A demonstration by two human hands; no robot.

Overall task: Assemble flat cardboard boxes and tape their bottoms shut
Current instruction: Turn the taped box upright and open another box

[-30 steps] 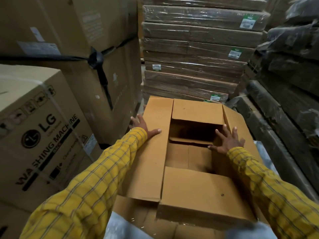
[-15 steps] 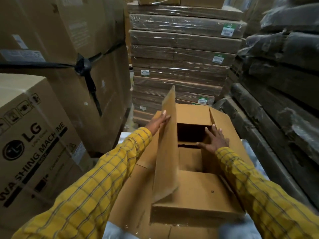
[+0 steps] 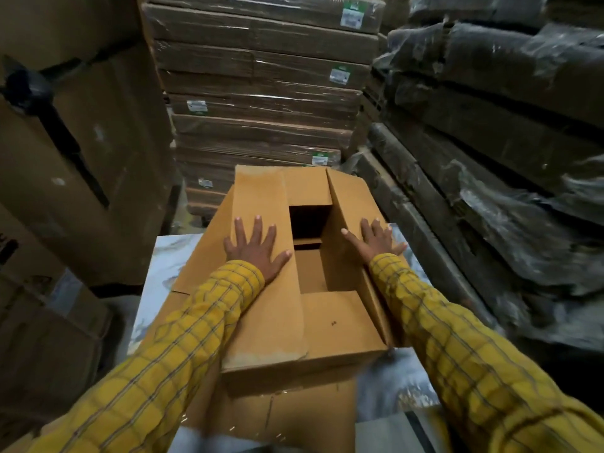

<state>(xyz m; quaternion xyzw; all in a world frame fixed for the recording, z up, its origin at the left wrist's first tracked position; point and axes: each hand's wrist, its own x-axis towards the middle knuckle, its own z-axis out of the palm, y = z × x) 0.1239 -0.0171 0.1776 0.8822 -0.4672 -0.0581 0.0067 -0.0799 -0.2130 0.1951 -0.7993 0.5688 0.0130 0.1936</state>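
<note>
Yellow plaid long sleeves [image 3: 202, 325]

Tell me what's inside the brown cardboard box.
Through the gap in the brown cardboard box, only bare cardboard and dark shadow show. The left hand and right hand press flaps covering the rest.

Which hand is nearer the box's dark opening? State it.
Right. The right hand presses the right flap bordering the dark opening; the left hand lies flat on the left flap, slightly farther.

surface: pale marbled table [image 3: 170, 273] in front of me
on it: 1 flat cardboard sheet [image 3: 199, 266], edge hanging off the left
on the sheet: my box [image 3: 340, 325]
</note>
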